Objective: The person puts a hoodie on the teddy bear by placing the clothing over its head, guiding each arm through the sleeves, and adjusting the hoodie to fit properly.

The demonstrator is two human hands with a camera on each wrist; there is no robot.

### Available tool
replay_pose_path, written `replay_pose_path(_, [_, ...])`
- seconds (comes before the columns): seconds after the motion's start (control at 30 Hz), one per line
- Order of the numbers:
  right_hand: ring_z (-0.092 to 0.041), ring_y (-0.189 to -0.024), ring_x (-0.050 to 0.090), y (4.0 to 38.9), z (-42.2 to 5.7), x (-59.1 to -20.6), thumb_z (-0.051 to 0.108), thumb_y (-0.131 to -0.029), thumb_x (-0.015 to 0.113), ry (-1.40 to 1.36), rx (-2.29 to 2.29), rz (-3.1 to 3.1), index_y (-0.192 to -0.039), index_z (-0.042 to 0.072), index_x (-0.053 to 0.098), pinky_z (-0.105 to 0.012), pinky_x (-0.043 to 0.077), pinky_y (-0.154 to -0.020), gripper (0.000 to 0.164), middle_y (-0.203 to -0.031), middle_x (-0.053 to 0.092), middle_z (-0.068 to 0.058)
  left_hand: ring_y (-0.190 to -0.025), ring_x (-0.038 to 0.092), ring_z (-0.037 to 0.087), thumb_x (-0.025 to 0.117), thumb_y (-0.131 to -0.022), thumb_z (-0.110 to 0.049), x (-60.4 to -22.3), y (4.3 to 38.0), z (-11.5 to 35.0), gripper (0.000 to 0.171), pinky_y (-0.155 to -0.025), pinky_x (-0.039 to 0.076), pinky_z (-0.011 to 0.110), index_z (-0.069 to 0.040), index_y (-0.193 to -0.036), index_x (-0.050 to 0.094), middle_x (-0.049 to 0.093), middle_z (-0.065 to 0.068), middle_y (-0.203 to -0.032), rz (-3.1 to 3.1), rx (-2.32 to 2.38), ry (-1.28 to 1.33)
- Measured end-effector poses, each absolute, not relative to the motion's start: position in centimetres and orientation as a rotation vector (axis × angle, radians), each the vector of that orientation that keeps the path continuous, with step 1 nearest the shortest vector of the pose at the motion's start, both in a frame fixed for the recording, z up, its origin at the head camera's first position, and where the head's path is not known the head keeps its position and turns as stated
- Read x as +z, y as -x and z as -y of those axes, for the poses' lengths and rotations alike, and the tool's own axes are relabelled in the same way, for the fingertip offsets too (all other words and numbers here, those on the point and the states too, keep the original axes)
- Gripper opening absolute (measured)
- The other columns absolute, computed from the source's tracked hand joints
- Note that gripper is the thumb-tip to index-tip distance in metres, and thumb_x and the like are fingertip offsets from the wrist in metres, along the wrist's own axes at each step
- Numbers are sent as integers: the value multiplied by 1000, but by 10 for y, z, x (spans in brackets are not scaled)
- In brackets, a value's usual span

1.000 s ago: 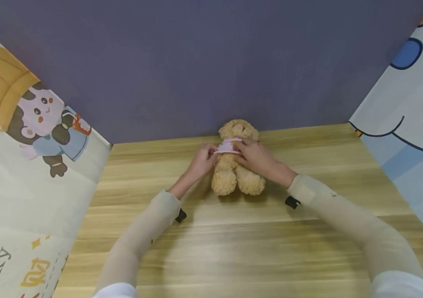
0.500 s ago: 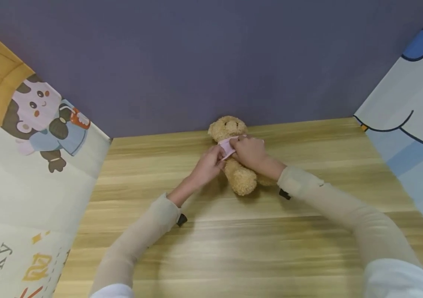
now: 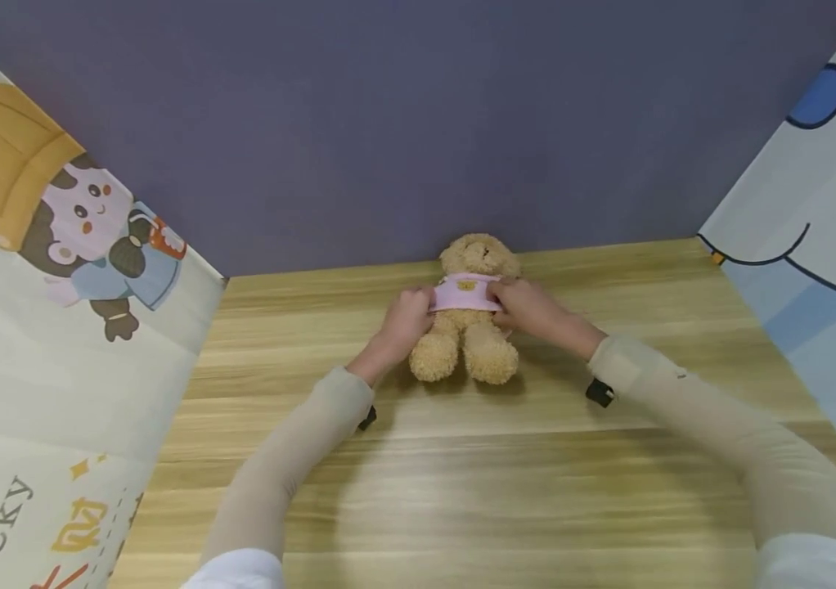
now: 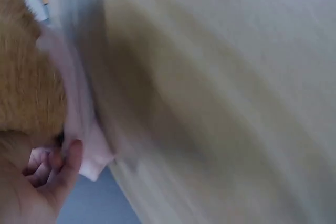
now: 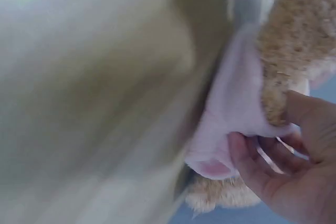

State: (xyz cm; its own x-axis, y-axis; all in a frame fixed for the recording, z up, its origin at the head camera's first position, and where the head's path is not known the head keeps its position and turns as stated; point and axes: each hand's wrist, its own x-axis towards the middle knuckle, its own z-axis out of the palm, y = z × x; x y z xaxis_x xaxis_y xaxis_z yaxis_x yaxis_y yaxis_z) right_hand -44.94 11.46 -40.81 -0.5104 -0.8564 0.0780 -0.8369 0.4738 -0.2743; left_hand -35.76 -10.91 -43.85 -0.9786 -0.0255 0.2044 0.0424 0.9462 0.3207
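A light-brown teddy bear (image 3: 490, 358) lies on its back, legs toward me, its head near the dark wall. Around its body is a pink doll shirt (image 3: 464, 296) with a small yellow-brown print on the chest. My left hand (image 3: 406, 317) grips the shirt at its left side; in the left wrist view, fingertips (image 4: 74, 153) pinch the pink cloth close to the fur. On the opposite side my right hand (image 3: 532, 311) holds the shirt's lower edge. Its fingers (image 5: 247, 158) curl at the hem beside an open sleeve in the right wrist view. The bear's arms are mostly hidden.
The wooden tabletop (image 3: 462, 483) stretches from the bear toward me. A dark grey-purple wall (image 3: 418, 131) stands behind it. Printed cartoon panels flank the table, one on the left (image 3: 35, 327) and another on the right (image 3: 815, 213).
The bear tilted with its legs swung right, then came back straight. My hands have moved apart to the shirt's two sides, and its chest print now shows.
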Motion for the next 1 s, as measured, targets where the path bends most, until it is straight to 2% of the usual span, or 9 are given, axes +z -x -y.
replay_pose_path(0.17, [-20, -70, 51, 437, -121, -418, 13, -87, 72, 1429, -604, -2616, -105, 1, 60, -34, 43, -63, 25, -87, 57, -9, -96, 66, 37, 53, -104, -5, -443, 358, 100, 17, -70, 60, 45, 0, -118, 60, 64, 21, -112, 2866, -298, -53])
replay_pose_path(0.27, [-22, -75, 50, 429, -124, -420, 10, -82, 75, 1353, -663, -2591, -112, -1, 58, -36, 43, -66, 35, -94, 56, -12, -109, 61, 39, 49, -106, -5, -444, 358, 102, 26, -80, 60, 45, 1, -130, 54, 58, 24, -124, 2882, -386, -89])
replay_pose_path(0.4, [-26, -79, 50, 419, -124, -429, 6, -84, 75, 1412, -616, -2654, -104, -1, 54, -40, 45, -69, 30, -95, 53, -15, -126, 56, 38, 59, -97, 5, -441, 361, 107, 44, -103, 50, 43, 5, -140, 50, 56, 25, -136, 2904, -785, -66])
replay_pose_path(0.47, [-28, -79, 51, 414, -124, -435, 5, -85, 76, 1466, -582, -2720, -96, 0, 53, -42, 47, -70, 26, -92, 52, -15, -128, 56, 36, 61, -94, 9, -439, 365, 108, 49, -107, 47, 41, 7, -141, 51, 58, 24, -138, 2903, -964, -55])
replay_pose_path(0.57, [-30, -78, 55, 410, -124, -441, 4, -83, 80, 1506, -542, -2809, -89, 1, 54, -46, 50, -71, 27, -91, 53, -15, -123, 60, 34, 60, -88, 13, -439, 371, 106, 50, -102, 51, 39, 4, -137, 58, 62, 20, -136, 2909, -987, -75])
replay_pose_path(0.63, [-34, -81, 59, 407, -123, -444, 5, -84, 81, 1495, -491, -2870, -89, 1, 57, -47, 53, -72, 25, -95, 57, -18, -113, 65, 34, 58, -87, 16, -440, 372, 103, 46, -93, 56, 39, 2, -130, 62, 67, 20, -126, 2915, -877, -88])
replay_pose_path(0.73, [-38, -88, 62, 406, -122, -448, 6, -86, 80, 1489, -423, -2928, -91, 0, 60, -48, 56, -76, 21, -103, 60, -22, -103, 69, 37, 57, -91, 13, -443, 368, 100, 36, -83, 59, 43, 1, -124, 62, 69, 21, -115, 2905, -629, -71])
replay_pose_path(0.83, [-38, -92, 63, 407, -124, -451, 2, -85, 78, 1517, -453, -2923, -89, 0, 59, -47, 56, -78, 20, -103, 60, -22, -97, 69, 41, 55, -95, 8, -447, 357, 99, 34, -78, 59, 49, 1, -128, 58, 66, 25, -113, 2868, -488, -22])
replay_pose_path(1.0, [-26, -74, 50, 406, -139, -445, -1, -84, 77, 1564, -627, -2714, -78, 8, 45, -37, 42, -66, 34, -83, 48, -11, -94, 66, 43, 56, -97, 2, -448, 333, 96, 47, -71, 58, 52, -1, -142, 46, 57, 27, -123, 2897, -379, 31])
